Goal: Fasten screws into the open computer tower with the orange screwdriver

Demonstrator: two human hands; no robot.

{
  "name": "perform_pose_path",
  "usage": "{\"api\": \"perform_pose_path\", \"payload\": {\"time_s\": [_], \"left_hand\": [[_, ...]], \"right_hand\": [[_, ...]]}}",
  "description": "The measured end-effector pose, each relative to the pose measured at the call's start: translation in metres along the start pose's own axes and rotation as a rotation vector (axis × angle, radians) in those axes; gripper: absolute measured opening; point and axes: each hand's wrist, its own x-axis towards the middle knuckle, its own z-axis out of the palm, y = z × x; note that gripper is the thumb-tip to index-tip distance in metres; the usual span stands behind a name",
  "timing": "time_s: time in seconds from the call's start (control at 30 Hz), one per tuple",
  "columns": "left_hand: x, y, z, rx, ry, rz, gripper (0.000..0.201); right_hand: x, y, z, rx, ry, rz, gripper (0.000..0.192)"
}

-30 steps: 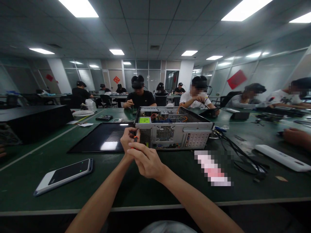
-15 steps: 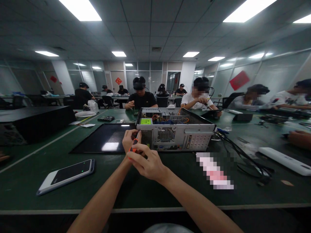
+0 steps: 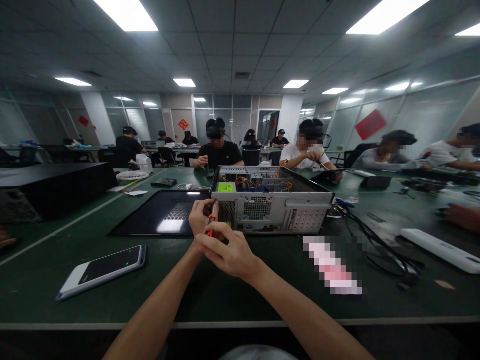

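In front of me an opened computer case (image 3: 277, 227) lies on its side, its rear panel with vents and ports facing me. My right hand (image 3: 234, 252) grips the orange-and-black handle of a screwdriver (image 3: 212, 220), which points up and away toward the rear panel's left corner. At that corner my left hand (image 3: 200, 217) is closed, its fingertips pinched around the screwdriver's shaft near the tip. Those fingers hide the tip and any screw there. Wires and a power supply with a yellow-green label (image 3: 226, 187) show inside the case.
A black side panel (image 3: 150, 215) lies left of the case, partly beside its corner. Nearer me is a white device with a dark screen (image 3: 107, 270). Black cables (image 3: 375, 240) and a white power strip (image 3: 440, 249) lie right. Another black case (image 3: 56, 190) stands left. Co-workers sit opposite.
The screwdriver handle has turned and now stands more upright, with the right fingers slightly shifted on it. The left hand and the computer case stay in place.
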Motion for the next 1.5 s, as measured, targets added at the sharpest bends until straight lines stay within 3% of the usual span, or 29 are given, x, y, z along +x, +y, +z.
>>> {"api": "perform_pose_path", "payload": {"time_s": [0.4,0.63,0.83,0.93,1.13,1.37,1.5], "left_hand": [[0.0004,0.0010,-0.0006,0.007,-0.004,0.003,0.015],[0.0012,0.0044,-0.0019,0.006,-0.009,-0.003,0.015],[0.0027,0.0050,-0.0036,-0.016,-0.029,0.009,0.015],[0.0020,0.0035,-0.0024,-0.018,-0.026,0.007,0.016],[0.0002,0.0031,-0.0007,-0.021,-0.017,-0.027,0.021],[0.0010,0.0062,-0.0014,-0.007,0.005,-0.012,0.017],[0.0009,0.0061,-0.0009,-0.010,-0.006,-0.024,0.018]], "right_hand": [[0.0036,-0.0023,-0.0049,0.002,0.064,-0.036,0.024],[0.0021,-0.0028,-0.0059,0.047,0.016,-0.032,0.031],[-0.0012,-0.0002,-0.0045,0.080,0.009,0.031,0.026],[-0.0003,-0.0006,-0.0028,0.020,-0.022,0.012,0.026],[0.0025,-0.0044,-0.0044,0.008,0.045,-0.034,0.019],[-0.0004,-0.0023,-0.0047,0.004,-0.026,-0.042,0.030],[0.0013,-0.0024,-0.0053,0.088,0.007,-0.063,0.031]]}}
